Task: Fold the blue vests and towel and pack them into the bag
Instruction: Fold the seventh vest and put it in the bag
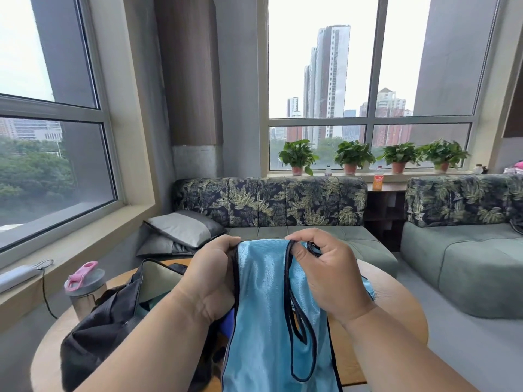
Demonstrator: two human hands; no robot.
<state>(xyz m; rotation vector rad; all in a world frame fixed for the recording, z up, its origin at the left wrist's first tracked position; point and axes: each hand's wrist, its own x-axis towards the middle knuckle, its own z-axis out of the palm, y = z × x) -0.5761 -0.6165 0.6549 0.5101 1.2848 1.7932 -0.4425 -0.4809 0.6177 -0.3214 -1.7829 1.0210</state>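
Observation:
A shiny light-blue vest (pixel 263 321) with dark trim hangs in front of me above the round wooden table (pixel 402 301). My left hand (pixel 212 275) pinches its top left edge. My right hand (pixel 328 275) grips the top right edge and strap. The vest's lower part runs out of the frame. The black bag (pixel 110 326) lies open on the table to the left, its pale lining showing. A bit of darker blue cloth (pixel 226 323) peeks out under my left wrist; I cannot tell what it is.
A steel bottle with a pink lid (pixel 83 290) stands left of the bag. A white device with a cable (pixel 19 274) lies on the window ledge. Leaf-patterned sofas (pixel 283 210) with grey cushions stand behind the table; potted plants and an orange bottle line the far sill.

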